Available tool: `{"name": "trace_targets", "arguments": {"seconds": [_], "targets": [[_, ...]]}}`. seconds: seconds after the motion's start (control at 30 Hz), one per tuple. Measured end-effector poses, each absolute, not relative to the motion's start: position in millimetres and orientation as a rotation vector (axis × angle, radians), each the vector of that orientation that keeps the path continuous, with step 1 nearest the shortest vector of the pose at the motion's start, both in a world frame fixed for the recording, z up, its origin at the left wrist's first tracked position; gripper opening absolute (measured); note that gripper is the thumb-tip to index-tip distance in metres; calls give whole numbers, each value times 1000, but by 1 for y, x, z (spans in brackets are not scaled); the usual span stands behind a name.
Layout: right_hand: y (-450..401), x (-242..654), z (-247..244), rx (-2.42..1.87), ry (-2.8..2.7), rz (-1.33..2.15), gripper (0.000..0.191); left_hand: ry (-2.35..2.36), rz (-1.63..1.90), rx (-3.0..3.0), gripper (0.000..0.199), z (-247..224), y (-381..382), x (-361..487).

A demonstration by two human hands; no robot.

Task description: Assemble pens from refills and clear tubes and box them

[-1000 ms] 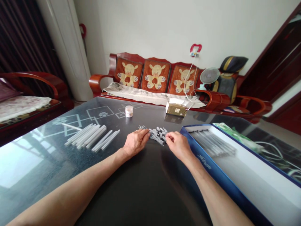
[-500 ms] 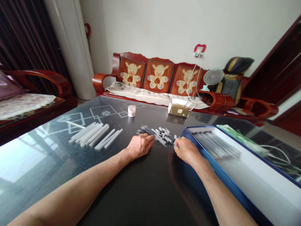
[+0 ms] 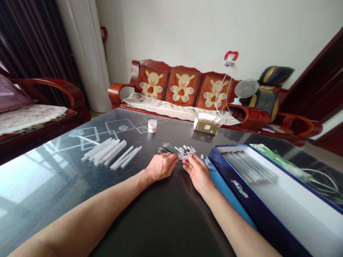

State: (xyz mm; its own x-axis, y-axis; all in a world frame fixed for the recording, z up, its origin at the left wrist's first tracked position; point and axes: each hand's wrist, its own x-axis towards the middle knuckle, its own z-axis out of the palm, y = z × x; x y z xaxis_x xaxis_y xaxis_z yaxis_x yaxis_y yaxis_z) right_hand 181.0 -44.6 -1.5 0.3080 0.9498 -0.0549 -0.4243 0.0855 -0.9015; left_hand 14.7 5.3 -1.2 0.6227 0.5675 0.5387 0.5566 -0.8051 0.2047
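Note:
My left hand (image 3: pixel 163 166) rests low over the dark table, fingers closed around a thin whitish pen (image 3: pixel 182 157) whose end points right. Close by on the right, my right hand (image 3: pixel 197 172) pinches a small clear piece, apparently a pen cap (image 3: pixel 189 155), against that end; the fingertips partly hide it. Just beyond both hands lie a bundle of thin refills (image 3: pixel 168 147) with metal tips and a scatter of pen caps (image 3: pixel 191 149). A few more loose caps (image 3: pixel 206 161) lie beside the box. White pen barrels (image 3: pixel 107 151) are spread to the left.
At right stands a long blue box (image 3: pixel 235 185) with a white inside, holding a row of pens (image 3: pixel 249 166). A small round tub (image 3: pixel 152 126) and a tissue box (image 3: pixel 206 125) stand farther back. Green-white packaging (image 3: pixel 281 160) lies behind the blue box. A wooden sofa (image 3: pixel 122 93) is beyond the table.
My right hand has moved left from the caps near the blue box to meet my left hand, which has stayed beside the refills. The view has shifted slightly.

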Motion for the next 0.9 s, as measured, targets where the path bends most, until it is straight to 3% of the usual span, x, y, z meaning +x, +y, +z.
{"name": "trace_targets", "arguments": {"seconds": [0.9], "targets": [[-47, 168, -5, -1149, -819, 1056, 40, 902, 886, 2853, 35, -8, 11, 14]]}}
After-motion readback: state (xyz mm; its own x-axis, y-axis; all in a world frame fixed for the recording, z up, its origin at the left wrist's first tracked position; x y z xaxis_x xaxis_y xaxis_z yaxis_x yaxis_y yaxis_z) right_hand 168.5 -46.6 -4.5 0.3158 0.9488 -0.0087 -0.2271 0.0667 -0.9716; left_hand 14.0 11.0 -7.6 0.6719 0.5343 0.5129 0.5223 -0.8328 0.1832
